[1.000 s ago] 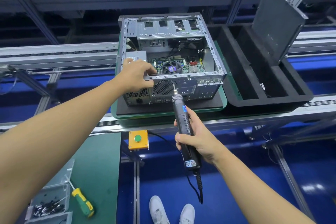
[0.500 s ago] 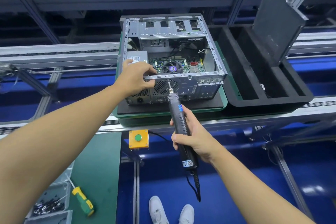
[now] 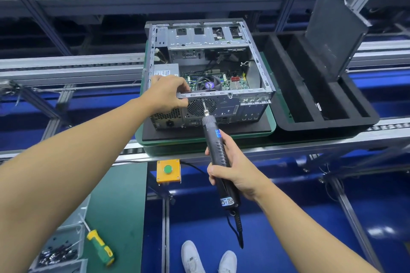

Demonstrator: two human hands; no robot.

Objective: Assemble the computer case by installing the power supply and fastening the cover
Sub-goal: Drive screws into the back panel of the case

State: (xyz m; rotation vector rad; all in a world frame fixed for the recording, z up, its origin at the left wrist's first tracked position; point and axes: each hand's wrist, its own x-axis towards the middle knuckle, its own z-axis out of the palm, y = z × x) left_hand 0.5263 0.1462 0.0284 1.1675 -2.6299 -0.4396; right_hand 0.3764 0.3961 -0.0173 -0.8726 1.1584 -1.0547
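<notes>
An open grey computer case lies on its side on a green pallet, its motherboard and fan exposed. The power supply sits in the case's near left corner, mostly hidden by my left hand, which grips the case's near top rail above it. My right hand holds a black electric screwdriver, whose bit touches the rear panel by the round fan grille. The dark side cover leans upright in a black foam tray.
The black foam tray with long slots sits right of the pallet on the conveyor. A yellow box with a green button hangs below the rail. A green-yellow screwdriver and a bin of screws lie at lower left.
My right hand has moved the electric screwdriver left and forward, bringing its bit from the middle of the rear panel to the fan grille. The left hand has kept its grip.
</notes>
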